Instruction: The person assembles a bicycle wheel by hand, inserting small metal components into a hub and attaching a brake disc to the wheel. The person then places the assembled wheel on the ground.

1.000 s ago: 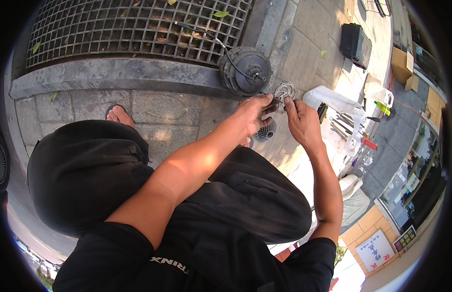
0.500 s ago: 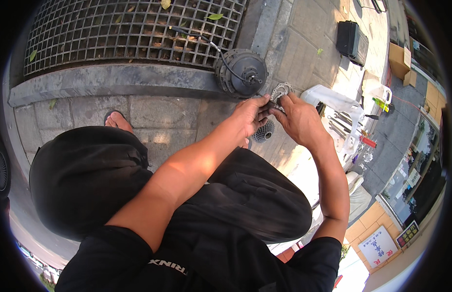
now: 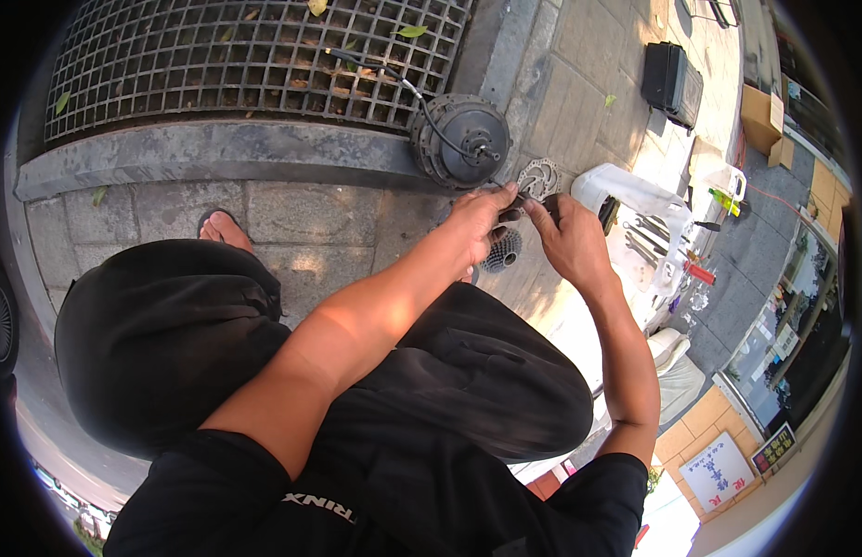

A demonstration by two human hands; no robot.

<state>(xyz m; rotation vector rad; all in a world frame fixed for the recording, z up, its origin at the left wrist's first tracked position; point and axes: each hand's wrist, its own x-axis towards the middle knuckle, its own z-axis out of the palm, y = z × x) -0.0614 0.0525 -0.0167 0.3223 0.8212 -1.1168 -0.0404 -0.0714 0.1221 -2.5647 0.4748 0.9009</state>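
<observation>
My left hand is closed in a pinch, and the dark, small part at its fingertips cannot be made out. Just to the right, my right hand is also closed, thumb pointing toward the left fingertips; what it grips is mostly hidden by the fingers. Beyond both hands lies a silver disc brake rotor on the paving. A dark hub motor with its cable leading up and left rests against the kerb. Below the hands, a bicycle cassette is on the ground.
A stone kerb borders a metal grate at the far left. To the right, a cut-open white plastic jug holds several wrenches. Farther off are a black box and a cardboard box.
My right hand has shifted slightly right and down, away from the rotor, which now shows more fully. My left hand stays nearly in place.
</observation>
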